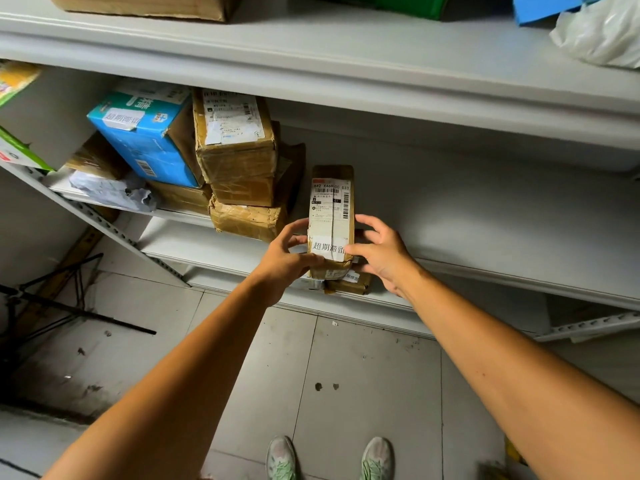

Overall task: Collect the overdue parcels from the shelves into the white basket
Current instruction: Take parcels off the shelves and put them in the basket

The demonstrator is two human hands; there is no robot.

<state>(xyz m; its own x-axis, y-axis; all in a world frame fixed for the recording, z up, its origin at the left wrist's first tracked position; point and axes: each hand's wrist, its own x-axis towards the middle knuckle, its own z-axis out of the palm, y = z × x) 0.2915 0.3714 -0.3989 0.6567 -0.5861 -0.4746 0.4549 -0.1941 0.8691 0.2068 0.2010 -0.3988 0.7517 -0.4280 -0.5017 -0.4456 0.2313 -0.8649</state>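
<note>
A narrow brown parcel (331, 209) with a shipping label and a white tag of printed characters lies at the front of the grey shelf (502, 237). My left hand (284, 258) grips its left side and my right hand (381, 254) grips its right side. Beneath it sits a second small brown parcel (353, 284) with a similar white tag, partly hidden. To the left, a blue box (145, 140) carries the same kind of tag. The white basket is not in view.
Taped cardboard boxes (239, 161) are stacked left of the parcel, with a crumpled grey bag (110, 190) beside them. The upper shelf (311, 53) holds a cardboard box, green and blue items and a white bag (602, 36). A black stand (52, 299) lies on the tiled floor.
</note>
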